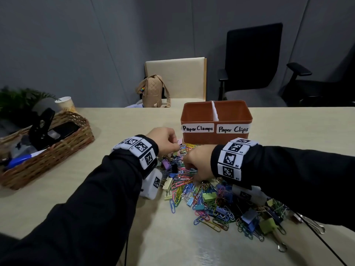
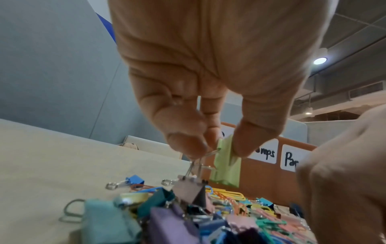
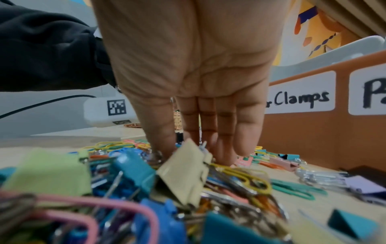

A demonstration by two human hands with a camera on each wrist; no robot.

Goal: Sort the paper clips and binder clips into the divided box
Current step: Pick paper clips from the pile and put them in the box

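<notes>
A heap of coloured paper clips and binder clips (image 1: 201,192) lies on the table in front of the orange divided box (image 1: 217,120). The box's left half is labelled "Paper Clamps" and its right half "Paper Clips". My left hand (image 1: 177,148) hovers over the heap's far left. It pinches the wire handle of a pink binder clip (image 2: 188,189) and holds a green binder clip (image 2: 226,163) against the thumb. My right hand (image 1: 194,177) points straight fingers (image 3: 225,148) down into the heap's middle, touching paper clips. A beige binder clip (image 3: 183,173) hides its thumb tip.
A wicker basket (image 1: 48,146) with a black clamp and a phone stands at the left. Behind it are a paper cup (image 1: 65,104) and a plant. A tan bag (image 1: 151,91) sits on a chair beyond the table, beside a black office chair (image 1: 253,60).
</notes>
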